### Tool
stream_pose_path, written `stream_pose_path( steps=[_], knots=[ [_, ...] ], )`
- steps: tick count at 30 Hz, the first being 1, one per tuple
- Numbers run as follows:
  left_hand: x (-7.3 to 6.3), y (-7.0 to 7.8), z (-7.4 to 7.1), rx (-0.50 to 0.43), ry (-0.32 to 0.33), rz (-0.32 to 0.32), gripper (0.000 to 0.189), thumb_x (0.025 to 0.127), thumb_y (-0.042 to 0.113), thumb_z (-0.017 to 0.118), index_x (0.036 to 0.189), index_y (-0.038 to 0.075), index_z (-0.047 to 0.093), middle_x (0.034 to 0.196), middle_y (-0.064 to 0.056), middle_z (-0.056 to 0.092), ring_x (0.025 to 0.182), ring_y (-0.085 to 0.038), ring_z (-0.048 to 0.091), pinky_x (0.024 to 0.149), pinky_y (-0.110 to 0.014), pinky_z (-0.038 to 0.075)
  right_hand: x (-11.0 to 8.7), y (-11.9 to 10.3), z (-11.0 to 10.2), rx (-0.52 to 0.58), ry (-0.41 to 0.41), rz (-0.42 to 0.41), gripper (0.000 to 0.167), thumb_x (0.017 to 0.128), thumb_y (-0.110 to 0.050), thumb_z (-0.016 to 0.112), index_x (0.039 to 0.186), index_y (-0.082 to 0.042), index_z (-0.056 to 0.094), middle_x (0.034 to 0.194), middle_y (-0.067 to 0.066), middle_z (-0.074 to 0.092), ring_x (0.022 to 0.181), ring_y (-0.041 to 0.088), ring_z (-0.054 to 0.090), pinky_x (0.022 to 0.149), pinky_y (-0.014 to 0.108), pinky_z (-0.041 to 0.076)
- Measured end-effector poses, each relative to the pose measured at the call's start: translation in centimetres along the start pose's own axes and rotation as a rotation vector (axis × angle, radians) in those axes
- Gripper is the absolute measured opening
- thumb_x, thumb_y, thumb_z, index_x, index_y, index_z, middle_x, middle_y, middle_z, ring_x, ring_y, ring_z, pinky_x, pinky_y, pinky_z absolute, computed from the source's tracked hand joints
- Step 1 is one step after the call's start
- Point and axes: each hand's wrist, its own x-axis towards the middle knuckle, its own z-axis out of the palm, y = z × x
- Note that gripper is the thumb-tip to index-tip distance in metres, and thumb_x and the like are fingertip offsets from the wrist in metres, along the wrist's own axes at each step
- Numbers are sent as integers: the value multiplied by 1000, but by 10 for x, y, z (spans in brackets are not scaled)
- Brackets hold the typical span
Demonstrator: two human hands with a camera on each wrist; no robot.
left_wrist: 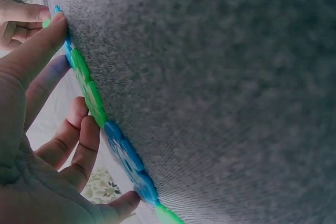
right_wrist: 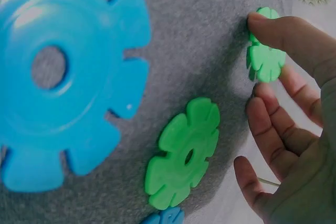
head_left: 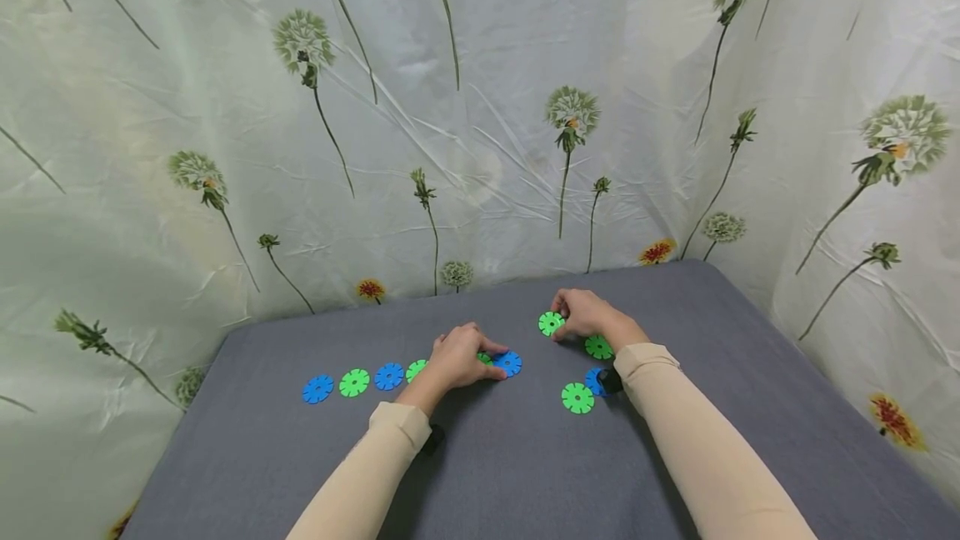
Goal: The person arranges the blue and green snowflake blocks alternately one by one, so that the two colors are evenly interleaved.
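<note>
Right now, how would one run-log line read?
left hand: fingers pinching blue disc | right hand: holding green disc | grey cloth: other discs

Blue discs and bright green discs, kinda neon tbh, running blue, green, blue, green from far left. Table is plain grey, sleeves cream, curtain whitish with green dandelions and reddish-yellow flowers.

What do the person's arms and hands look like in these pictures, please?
Both arms wear plain cream sleeves, left and right, each ending in a cuff near the wrist. The left hand and right hand are bare, with no glove or ring showing. A small black object shows near each wrist, left and right; its details are too small to tell.
</note>
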Motion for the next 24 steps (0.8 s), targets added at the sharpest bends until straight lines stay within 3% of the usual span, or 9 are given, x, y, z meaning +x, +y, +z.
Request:
stream_pose_path(
  steps=[7,14,20,24],
  knots=[
    [1,2,0,7,-5,-27,40,84,40,94,122,36,83,124,-1,69,125,-27,61,121,-76,29,-2,2,2,83,-17,-3,42,91,-14,88,122,-5,61,93,5,58,74,18,54,70,31,46],
    [-1,3,-1,0,-9,-38,40,84,40,93,123,36,83,123,-1,68,126,-28,61,123,-75,28,1,4,3,37,-31,-24,50,93,-17,86,138,-4,69,95,5,64,76,16,53,72,30,44],
    [-2,3,-1,-13,-8,-31,40,85,40,93,123,36,83,122,-2,67,125,-29,61,123,-75,26,1,4,2,21,-30,-28,43,92,-17,87,131,-5,72,104,10,66,83,19,57,76,34,49],
    [-2,2,-1,-13,-5,-27,40,85,40,93,124,36,83,121,-1,66,124,-28,61,124,-75,26,0,4,2,30,-23,-48,39,91,-14,87,121,-7,64,99,10,63,80,21,57,74,35,48]
  ],
)
